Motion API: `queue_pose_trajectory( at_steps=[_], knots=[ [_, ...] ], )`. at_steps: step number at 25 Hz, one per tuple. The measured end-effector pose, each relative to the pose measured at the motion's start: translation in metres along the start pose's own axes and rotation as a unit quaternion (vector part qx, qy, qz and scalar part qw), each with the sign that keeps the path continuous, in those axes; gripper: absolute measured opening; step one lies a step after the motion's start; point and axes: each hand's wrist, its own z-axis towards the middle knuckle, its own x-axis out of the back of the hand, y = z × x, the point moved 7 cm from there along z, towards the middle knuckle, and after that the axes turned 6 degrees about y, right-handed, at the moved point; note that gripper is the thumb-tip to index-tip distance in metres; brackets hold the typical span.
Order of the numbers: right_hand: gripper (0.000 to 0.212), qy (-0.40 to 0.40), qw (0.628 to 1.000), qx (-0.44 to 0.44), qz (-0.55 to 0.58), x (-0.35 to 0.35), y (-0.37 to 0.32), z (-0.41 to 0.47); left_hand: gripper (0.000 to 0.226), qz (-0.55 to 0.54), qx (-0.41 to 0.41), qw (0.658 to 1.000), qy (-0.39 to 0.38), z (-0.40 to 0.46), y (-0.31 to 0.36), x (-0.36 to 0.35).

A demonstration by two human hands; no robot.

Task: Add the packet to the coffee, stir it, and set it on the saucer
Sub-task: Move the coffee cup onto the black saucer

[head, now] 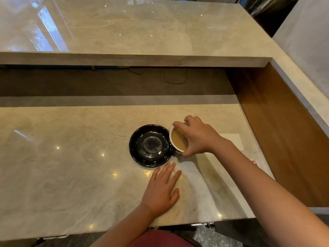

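A white cup of milky coffee [178, 139] stands at the right edge of the black saucer [140, 152], touching or slightly overlapping its rim. My right hand [197, 136] reaches over the cup from the right and grips it by the rim, with fingers on the far side and thumb on the near side. Flat on the marble counter just in front of the saucer lies my left hand [162, 188], fingers spread and holding nothing. The saucer's glossy well is bare. A small pink-and-white packet scrap [254, 160] lies at the counter's right edge.
A white napkin or paper [235, 141] lies to the right of the cup, partly under my forearm. A raised marble ledge [135, 59] runs across the back, and a wooden side wall [277, 125] closes the right. The counter's front edge is near my body.
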Motion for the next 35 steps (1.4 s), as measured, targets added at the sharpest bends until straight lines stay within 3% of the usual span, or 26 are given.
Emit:
queue_pose_trajectory(
  at_steps=[15, 35],
  knots=[
    [0.099, 0.003, 0.997, 0.075, 0.024, -0.011, -0.079, 0.057, 0.054, -0.020, -0.010, 1.000, 0.020, 0.001, 0.002, 0.005],
    [0.096, -0.032, 0.996, 0.085, 0.007, -0.024, -0.090, 0.059, 0.055, -0.017, -0.013, 0.999, 0.027, 0.001, 0.002, 0.004]
  ],
)
